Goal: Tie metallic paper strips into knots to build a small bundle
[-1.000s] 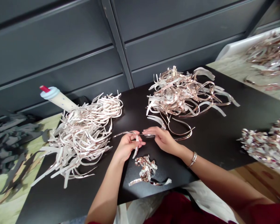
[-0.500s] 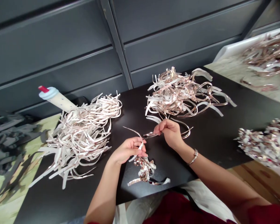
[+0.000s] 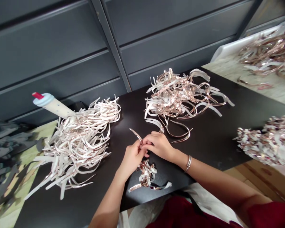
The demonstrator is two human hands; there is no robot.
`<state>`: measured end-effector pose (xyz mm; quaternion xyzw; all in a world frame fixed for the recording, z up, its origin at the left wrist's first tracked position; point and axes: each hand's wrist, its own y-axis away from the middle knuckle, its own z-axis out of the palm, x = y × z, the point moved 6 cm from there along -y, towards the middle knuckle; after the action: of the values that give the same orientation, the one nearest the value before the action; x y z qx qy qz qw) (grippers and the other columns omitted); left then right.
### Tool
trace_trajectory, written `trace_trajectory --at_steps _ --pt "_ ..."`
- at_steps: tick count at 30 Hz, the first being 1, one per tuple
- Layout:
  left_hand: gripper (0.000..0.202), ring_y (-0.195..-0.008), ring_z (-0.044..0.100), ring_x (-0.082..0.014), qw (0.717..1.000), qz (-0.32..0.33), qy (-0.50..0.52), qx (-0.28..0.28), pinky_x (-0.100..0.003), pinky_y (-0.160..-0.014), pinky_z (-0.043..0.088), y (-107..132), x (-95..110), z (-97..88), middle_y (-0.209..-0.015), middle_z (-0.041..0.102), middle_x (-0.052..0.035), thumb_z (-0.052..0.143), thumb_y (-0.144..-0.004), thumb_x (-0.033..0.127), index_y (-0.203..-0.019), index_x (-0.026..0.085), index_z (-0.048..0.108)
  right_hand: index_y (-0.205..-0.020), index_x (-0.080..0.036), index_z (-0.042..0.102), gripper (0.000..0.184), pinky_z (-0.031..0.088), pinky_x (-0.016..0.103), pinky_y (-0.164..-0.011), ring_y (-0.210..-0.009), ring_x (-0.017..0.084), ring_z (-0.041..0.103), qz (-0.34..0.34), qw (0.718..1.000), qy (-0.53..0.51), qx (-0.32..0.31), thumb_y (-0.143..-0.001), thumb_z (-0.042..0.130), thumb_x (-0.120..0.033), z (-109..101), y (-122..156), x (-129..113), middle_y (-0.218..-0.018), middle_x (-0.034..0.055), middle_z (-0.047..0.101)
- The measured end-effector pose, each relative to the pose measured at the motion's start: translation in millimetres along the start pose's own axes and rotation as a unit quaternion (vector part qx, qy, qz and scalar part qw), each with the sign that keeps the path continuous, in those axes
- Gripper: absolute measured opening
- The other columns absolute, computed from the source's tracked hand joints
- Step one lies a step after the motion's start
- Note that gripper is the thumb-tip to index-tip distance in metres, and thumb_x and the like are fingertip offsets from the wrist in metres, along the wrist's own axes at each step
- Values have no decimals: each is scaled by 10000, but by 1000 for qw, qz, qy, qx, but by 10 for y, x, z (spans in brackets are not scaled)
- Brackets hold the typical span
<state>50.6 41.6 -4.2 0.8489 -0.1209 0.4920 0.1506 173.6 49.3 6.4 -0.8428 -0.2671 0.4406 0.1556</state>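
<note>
My left hand [image 3: 132, 158] pinches a thin metallic and white strip [image 3: 136, 134], whose free end sticks up past the fingertips. Fingers of my right hand [image 3: 159, 146] meet the left ones and close on the strip at the same spot; the exact grip is hidden between them. Just under the hands, a crumpled bunch of short shiny rose-gold and white pieces [image 3: 147, 174] rests near the table's front edge. Loose curled strips [image 3: 182, 134] lie beyond my right hand.
On the black table [image 3: 204, 145], heaps of long strips lie at left [image 3: 83, 142] and at back right [image 3: 178, 95]. A pale cylinder with a blue cap [image 3: 53, 104] stands tilted behind the left heap. Short crinkled pieces [image 3: 270, 139] are piled at far right, before a grey panelled wall [image 3: 61, 41].
My right hand has come left and down to meet my left hand. The strip ends it held apart are now mostly hidden between the fingers. The view has shifted slightly.
</note>
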Motion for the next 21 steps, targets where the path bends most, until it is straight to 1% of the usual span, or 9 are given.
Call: trace_trajectory --at_steps 2,4,8,9,13,14,17,21 --pt "108 -673 714 -199 1000 -15 23 -1 -252 -597 538 -1 -24 14 -725 699 -32 533 -847 286 -826 181 548 -733 -193 618 87 378 234 -577 -620 138 471 7 1000 -14 -6 -791 681 -209 3 -1 17 -594 -17 570" --pt "143 -657 713 -201 998 -27 51 -8 -263 -595 551 -4 -45 25 -743 693 -41 543 -844 312 -833 171 555 -756 -186 616 68 378 222 -569 -613 128 471 20 999 -44 -9 -782 673 -162 -1 -8 26 -584 -28 530" --pt "194 -585 700 -179 993 -39 107 -28 -246 -558 552 -11 -74 40 -707 668 -27 573 -824 348 -834 155 558 -809 -184 589 101 392 208 -556 -577 103 464 47 993 -109 -12 -776 619 -93 -9 -26 36 -612 -49 480" --pt "193 -577 697 -173 992 -41 116 -33 -237 -550 548 -14 -79 43 -700 664 -23 580 -819 343 -832 152 557 -823 -186 582 105 407 212 -569 -595 105 475 41 992 -119 -5 -778 607 -94 -17 -29 25 -647 -41 497" --pt "178 -565 691 -163 989 -52 130 -41 -225 -543 541 -23 -105 46 -681 652 -12 586 -805 312 -843 141 554 -852 -188 558 91 482 266 -692 -759 141 560 -21 988 -150 38 -815 546 -106 -36 -11 -55 -848 31 593" --pt "179 -565 690 -163 989 -55 130 -40 -229 -547 542 -25 -114 46 -683 649 -11 583 -803 310 -848 139 553 -863 -189 556 99 491 272 -705 -775 145 577 -26 987 -152 46 -823 532 -102 -30 1 -62 -860 36 606" --pt "174 -570 691 -168 990 -62 124 -40 -244 -559 542 -29 -146 56 -691 643 -11 565 -802 297 -871 138 551 -909 -191 561 133 512 265 -700 -757 144 616 -14 989 -134 55 -824 526 -95 -6 33 -41 -826 28 629" --pt "122 -570 688 -179 991 -62 102 -64 -246 -535 518 -20 -160 89 -678 635 -10 515 -813 262 -857 150 538 -931 -201 551 177 534 251 -686 -777 146 663 11 991 -116 59 -816 493 -79 -34 44 28 -842 24 652"
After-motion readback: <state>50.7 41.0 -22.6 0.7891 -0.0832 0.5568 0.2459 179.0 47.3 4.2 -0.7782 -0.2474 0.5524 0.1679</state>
